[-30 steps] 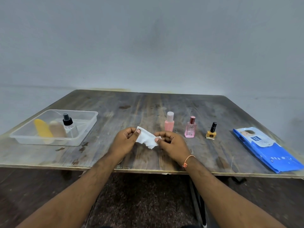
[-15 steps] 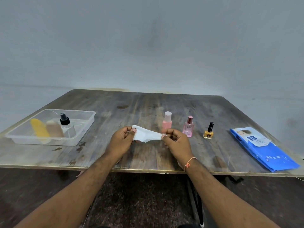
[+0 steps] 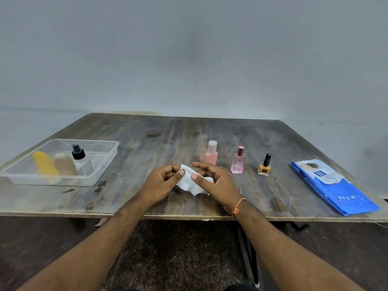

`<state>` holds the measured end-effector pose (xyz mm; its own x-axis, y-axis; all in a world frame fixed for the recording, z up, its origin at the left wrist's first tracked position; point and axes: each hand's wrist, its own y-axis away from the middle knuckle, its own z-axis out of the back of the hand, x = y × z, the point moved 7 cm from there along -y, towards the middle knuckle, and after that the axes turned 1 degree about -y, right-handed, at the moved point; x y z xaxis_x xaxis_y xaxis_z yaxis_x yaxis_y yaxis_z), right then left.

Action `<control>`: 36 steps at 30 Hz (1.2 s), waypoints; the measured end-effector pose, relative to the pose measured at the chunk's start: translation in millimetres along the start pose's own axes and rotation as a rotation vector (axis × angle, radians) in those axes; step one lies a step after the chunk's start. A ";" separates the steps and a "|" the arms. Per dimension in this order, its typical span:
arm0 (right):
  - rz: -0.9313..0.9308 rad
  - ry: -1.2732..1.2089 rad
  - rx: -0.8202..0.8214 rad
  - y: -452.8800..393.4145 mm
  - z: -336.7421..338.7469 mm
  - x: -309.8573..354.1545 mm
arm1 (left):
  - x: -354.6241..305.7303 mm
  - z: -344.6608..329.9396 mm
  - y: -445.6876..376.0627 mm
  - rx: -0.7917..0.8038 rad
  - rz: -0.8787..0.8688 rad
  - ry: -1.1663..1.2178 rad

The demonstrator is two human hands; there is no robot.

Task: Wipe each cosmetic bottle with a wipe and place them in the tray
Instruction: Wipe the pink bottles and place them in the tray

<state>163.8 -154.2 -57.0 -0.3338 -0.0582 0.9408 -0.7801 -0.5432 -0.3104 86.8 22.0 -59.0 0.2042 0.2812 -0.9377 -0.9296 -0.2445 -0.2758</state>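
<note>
left hand (image 3: 162, 181) pinches limp white wet wipe (image 3: 190, 183) at 10 o'clock corner | right hand (image 3: 214, 180) relaxed, releasing | soft, floppy: regrip edges

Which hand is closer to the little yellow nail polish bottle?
Right. The right hand sits just left of the nail polish; the left hand, pinching the wipe, is farther left.
</note>
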 end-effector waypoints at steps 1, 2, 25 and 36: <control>-0.004 0.019 0.018 0.4 -0.8 -1.2 | 0.7 2.1 -0.5 -0.021 0.009 0.010; -0.002 0.034 0.039 0.5 -1.6 -2.3 | 2.0 4.9 -0.6 -0.053 0.023 0.019; 0.074 0.031 0.041 -2.2 -5.4 -3.6 | 11.6 7.9 -4.8 -0.090 0.047 -0.045; -0.008 0.198 0.021 -5.8 -5.6 -16.5 | 8.3 -5.2 -2.5 0.103 0.055 0.017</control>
<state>170.9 -145.4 -71.5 -0.4267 0.1105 0.8976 -0.7725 -0.5607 -0.2982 92.4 20.1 -67.2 0.1567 0.2544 -0.9543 -0.9658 -0.1626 -0.2019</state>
